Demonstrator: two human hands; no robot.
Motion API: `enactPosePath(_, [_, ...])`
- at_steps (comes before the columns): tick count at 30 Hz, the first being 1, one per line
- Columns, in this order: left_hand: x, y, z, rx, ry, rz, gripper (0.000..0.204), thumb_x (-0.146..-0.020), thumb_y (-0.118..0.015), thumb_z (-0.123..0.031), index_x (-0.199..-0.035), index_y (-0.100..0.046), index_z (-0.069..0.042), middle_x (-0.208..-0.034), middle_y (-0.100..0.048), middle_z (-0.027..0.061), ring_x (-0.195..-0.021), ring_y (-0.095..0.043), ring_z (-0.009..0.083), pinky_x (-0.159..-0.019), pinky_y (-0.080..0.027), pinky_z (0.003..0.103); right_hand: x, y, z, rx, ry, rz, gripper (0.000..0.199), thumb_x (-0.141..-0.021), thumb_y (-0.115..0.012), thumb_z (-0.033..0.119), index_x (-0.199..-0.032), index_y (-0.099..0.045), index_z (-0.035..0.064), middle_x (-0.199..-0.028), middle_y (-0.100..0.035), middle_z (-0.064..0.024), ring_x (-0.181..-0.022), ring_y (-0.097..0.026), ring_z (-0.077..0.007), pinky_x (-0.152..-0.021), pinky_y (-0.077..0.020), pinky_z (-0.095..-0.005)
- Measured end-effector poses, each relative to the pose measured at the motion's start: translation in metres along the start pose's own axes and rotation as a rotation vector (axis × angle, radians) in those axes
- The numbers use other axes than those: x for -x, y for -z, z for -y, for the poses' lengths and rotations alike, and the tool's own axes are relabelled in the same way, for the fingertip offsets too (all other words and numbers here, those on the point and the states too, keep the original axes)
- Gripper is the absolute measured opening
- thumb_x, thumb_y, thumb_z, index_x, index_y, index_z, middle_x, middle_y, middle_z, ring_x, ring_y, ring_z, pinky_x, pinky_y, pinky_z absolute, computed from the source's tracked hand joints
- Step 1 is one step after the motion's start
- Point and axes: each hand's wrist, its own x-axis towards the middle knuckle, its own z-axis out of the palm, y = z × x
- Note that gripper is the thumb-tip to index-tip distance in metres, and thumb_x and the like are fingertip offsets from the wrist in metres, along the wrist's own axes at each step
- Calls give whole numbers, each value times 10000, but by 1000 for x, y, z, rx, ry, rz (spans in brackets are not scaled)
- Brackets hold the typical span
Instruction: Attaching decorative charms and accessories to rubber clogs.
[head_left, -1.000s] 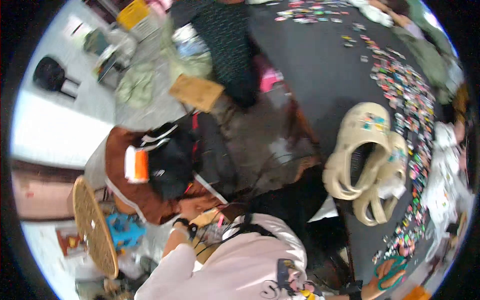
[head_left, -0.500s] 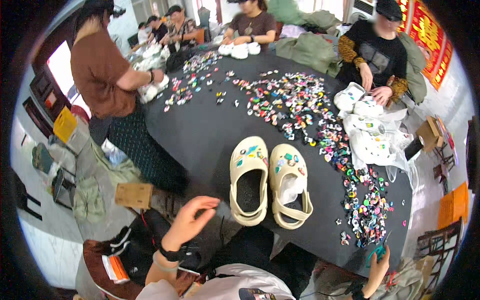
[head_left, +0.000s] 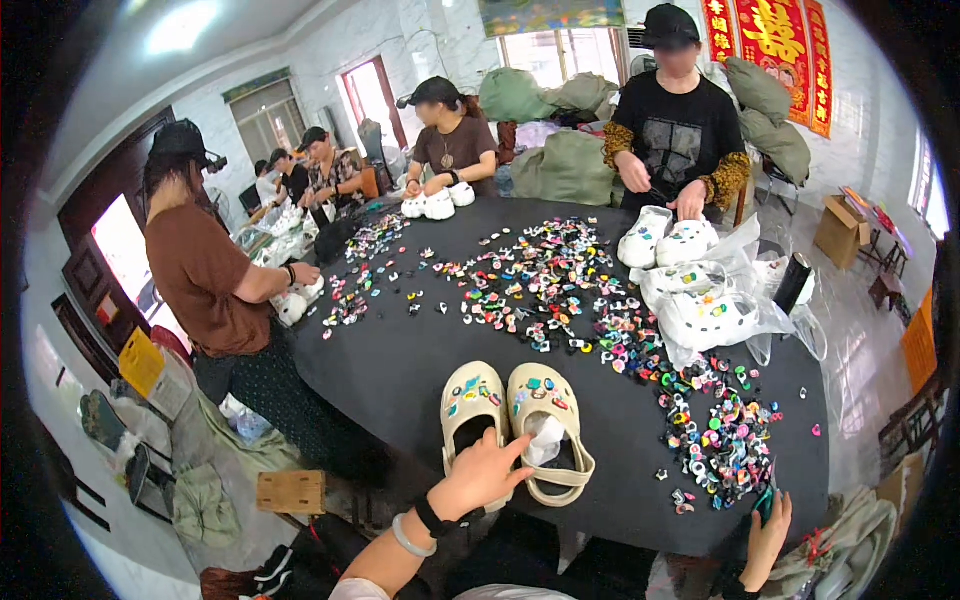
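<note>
Two beige clogs stand side by side at the table's near edge, toes pointing away, with colourful charms on their tops. My left hand (head_left: 480, 476) is over the heel of the left clog (head_left: 474, 392), fingers apart, fingertips at the inner sides of the two shoes. White stuffing (head_left: 545, 440) shows inside the right clog (head_left: 546, 392). At the table's near right edge, my right hand (head_left: 768, 540) is closed around teal-handled scissors (head_left: 765, 502), mostly hidden by the fingers. Beside them lies a heap of small multicoloured shoe charms (head_left: 715, 430).
More charms (head_left: 545, 270) spread across the dark table (head_left: 400, 370). White clogs (head_left: 708, 318) in clear plastic and a black roll (head_left: 793, 282) are at the right. Co-workers stand at the left (head_left: 205, 270) and far right (head_left: 672, 130); another (head_left: 450, 150) is across the table.
My left hand has moved right and onto the clogs from beside them. My head view has tilted up, showing more of the room. The right hand stays by the table edge with the scissors.
</note>
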Motion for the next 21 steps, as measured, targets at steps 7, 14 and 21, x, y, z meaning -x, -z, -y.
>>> enactPosePath(7, [-17, -15, 5, -99, -95, -154, 485, -893, -579, -417, -1262, -537, -106, -952, -498, 227, -835, -586, 395, -635, -513, 440, 17, 13, 104, -295, 205, -58, 606, -719, -688, -14, -1292, -490, 4, -1340, -463, -220, -1255, -429, -394, -1058, -331, -446])
enactPosePath(14, [-23, -2, 27, 75, -176, -72, 452, -881, -608, -400, -1166, -546, -55, -970, -514, 217, -861, -580, 399, -732, -493, 447, 48, -20, 220, -764, 564, 353, 560, -807, -703, 151, -1290, -477, -22, -1295, -500, -229, -1178, -506, -367, -1002, -400, -429])
enactPosePath(21, [-10, 10, 38, 101, -223, -17, 385, -873, -632, -316, -1062, -536, 5, -958, -526, 207, -859, -567, 379, -731, -462, 433, 87, -34, 275, -1151, 338, 839, 612, -911, -615, 174, -1381, -309, -69, -1281, -460, -250, -1132, -566, -303, -943, -486, -381])
